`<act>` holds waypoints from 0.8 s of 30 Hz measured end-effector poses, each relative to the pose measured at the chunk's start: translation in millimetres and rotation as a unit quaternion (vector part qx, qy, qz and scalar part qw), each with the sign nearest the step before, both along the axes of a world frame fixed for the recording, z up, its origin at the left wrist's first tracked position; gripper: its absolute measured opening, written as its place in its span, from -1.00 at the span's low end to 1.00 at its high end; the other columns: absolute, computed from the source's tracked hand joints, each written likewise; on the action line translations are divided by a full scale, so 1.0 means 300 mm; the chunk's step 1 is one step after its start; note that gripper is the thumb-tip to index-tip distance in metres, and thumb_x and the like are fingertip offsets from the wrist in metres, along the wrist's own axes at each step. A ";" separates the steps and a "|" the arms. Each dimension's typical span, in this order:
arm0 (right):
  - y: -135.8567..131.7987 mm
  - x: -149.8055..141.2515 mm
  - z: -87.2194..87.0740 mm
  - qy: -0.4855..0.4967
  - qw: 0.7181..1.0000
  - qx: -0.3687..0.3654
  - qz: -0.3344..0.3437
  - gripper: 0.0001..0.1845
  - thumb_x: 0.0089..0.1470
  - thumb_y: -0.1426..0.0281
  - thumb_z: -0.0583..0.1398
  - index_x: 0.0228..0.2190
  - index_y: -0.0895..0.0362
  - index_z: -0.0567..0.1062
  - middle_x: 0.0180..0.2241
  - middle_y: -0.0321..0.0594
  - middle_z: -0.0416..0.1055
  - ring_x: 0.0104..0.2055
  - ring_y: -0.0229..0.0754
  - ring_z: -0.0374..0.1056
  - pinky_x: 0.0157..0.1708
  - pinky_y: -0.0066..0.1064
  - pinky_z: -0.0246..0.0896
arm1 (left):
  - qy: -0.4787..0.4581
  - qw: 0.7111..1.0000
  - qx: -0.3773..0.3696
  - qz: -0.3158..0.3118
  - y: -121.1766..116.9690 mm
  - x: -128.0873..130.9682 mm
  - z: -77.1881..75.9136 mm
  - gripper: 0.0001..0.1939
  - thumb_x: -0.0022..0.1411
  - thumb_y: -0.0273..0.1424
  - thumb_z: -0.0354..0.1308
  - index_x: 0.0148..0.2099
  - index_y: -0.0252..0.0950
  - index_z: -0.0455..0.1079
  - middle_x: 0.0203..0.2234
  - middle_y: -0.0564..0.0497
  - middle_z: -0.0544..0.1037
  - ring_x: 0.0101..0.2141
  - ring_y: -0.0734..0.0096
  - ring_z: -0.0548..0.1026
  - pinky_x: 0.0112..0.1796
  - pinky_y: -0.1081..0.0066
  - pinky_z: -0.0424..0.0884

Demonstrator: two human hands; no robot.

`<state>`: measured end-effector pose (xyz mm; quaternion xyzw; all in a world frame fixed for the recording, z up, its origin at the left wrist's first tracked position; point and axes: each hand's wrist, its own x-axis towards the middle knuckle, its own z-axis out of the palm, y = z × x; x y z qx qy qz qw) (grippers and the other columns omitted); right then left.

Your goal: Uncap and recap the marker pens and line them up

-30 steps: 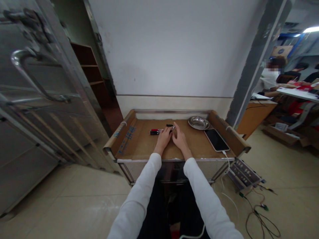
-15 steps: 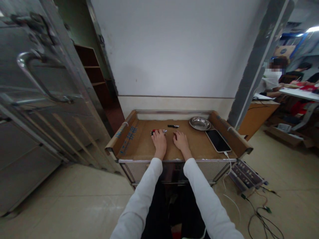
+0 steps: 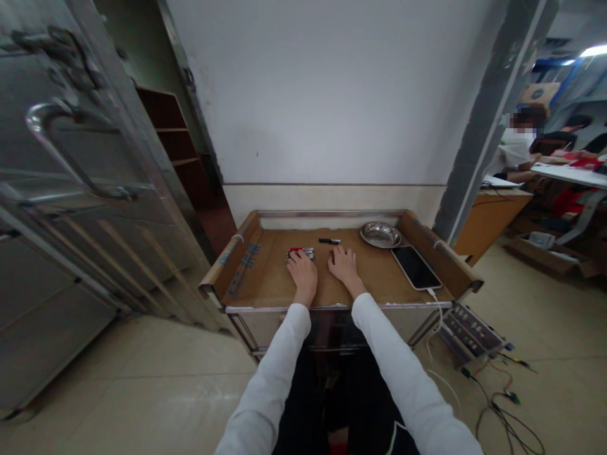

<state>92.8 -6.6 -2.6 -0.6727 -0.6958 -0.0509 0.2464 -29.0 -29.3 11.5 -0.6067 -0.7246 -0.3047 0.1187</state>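
On the cardboard-covered top of the cart (image 3: pixel 275 278), my left hand (image 3: pixel 303 277) lies palm down with its fingers stretched out. Its fingertips rest at the near side of a small cluster of red, silver and black pieces (image 3: pixel 307 252), too small to name and partly covered by the fingers. My right hand (image 3: pixel 344 265) lies on the cardboard to the right, fingers apart and holding nothing. Just beyond it is a short black item with a silver end (image 3: pixel 329 241), touched by neither hand.
A shiny metal dish (image 3: pixel 380 235) sits at the back right. In front of it lies a phone (image 3: pixel 416 268) with a white cable. An electrical box (image 3: pixel 472 338) and loose cables are on the floor. A metal door (image 3: pixel 95 189) stands left; a person (image 3: pixel 515 148) sits far right.
My left fingers have drawn back slightly, showing more of the red and silver pieces. The fingers of my right hand have spread a little. The view has shifted slightly.
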 end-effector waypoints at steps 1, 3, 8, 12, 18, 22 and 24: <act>0.006 0.004 0.003 0.002 1.000 0.000 0.001 -0.69 0.12 0.38 0.04 -0.12 0.15 0.44 -0.04 -0.01 0.38 -0.08 0.08 0.22 -0.09 -0.12 0.08 | 0.012 1.000 0.007 -0.009 -0.001 0.002 0.000 -0.71 0.28 -0.52 -0.19 -0.05 -0.44 0.28 -0.11 -0.35 0.39 -0.14 0.06 0.40 -0.15 0.17 0.34; 0.017 0.014 0.007 0.012 1.000 0.002 0.004 -0.71 0.12 0.41 0.03 -0.15 0.14 0.46 -0.05 -0.01 0.39 -0.10 0.04 0.22 -0.09 -0.15 0.09 | 0.045 0.998 0.007 -0.048 0.000 0.007 0.004 -0.68 0.28 -0.53 -0.21 -0.02 -0.41 0.30 -0.05 -0.35 0.38 -0.11 0.07 0.39 -0.12 0.16 0.33; 0.020 0.025 0.008 0.018 0.999 -0.008 -0.029 -0.65 0.15 0.45 0.00 -0.06 0.16 0.42 -0.04 -0.02 0.36 -0.04 -0.02 0.21 -0.05 -0.23 0.08 | 0.108 0.985 -0.051 -0.128 0.016 0.031 0.022 -0.62 0.29 -0.58 -0.23 -0.01 -0.41 0.35 -0.03 -0.30 0.40 -0.01 0.07 0.34 -0.04 0.15 0.28; 0.012 0.012 0.012 0.003 0.998 -0.019 -0.061 -0.52 0.19 0.41 0.00 0.14 0.05 0.27 0.10 0.00 0.23 0.06 -0.02 0.16 0.00 -0.21 0.04 | 0.142 0.977 -0.075 -0.143 0.046 0.055 0.024 -0.64 0.29 -0.59 -0.20 -0.02 -0.42 0.38 -0.08 -0.26 0.43 -0.01 0.12 0.34 -0.02 0.17 0.26; 0.025 0.003 0.016 0.012 0.997 -0.036 -0.073 -0.55 0.21 0.38 -0.02 0.11 0.02 0.32 0.16 0.01 0.17 0.09 0.00 0.16 0.04 -0.15 0.00 | 0.170 0.962 -0.073 -0.201 0.120 0.072 0.003 -0.68 0.31 -0.57 -0.16 -0.04 -0.44 0.38 -0.11 -0.24 0.45 -0.04 0.14 0.33 -0.03 0.20 0.23; 0.033 0.013 0.010 0.033 0.996 -0.029 -0.078 -0.62 0.19 0.42 -0.02 0.00 0.11 0.40 0.04 0.03 0.29 0.03 -0.01 0.19 -0.02 -0.19 0.05 | 0.155 0.961 -0.061 -0.221 0.155 0.071 -0.018 -0.69 0.32 -0.55 -0.17 -0.04 -0.40 0.37 -0.11 -0.21 0.45 -0.06 0.13 0.34 -0.06 0.19 0.24; 0.034 0.017 0.003 0.040 0.996 -0.016 -0.076 -0.59 0.17 0.44 -0.01 0.04 0.08 0.36 0.04 0.01 0.29 0.03 -0.02 0.18 -0.02 -0.20 0.04 | 0.146 0.965 -0.060 -0.209 0.157 0.069 -0.022 -0.69 0.32 -0.54 -0.17 -0.05 -0.41 0.37 -0.11 -0.21 0.45 -0.06 0.12 0.33 -0.07 0.18 0.24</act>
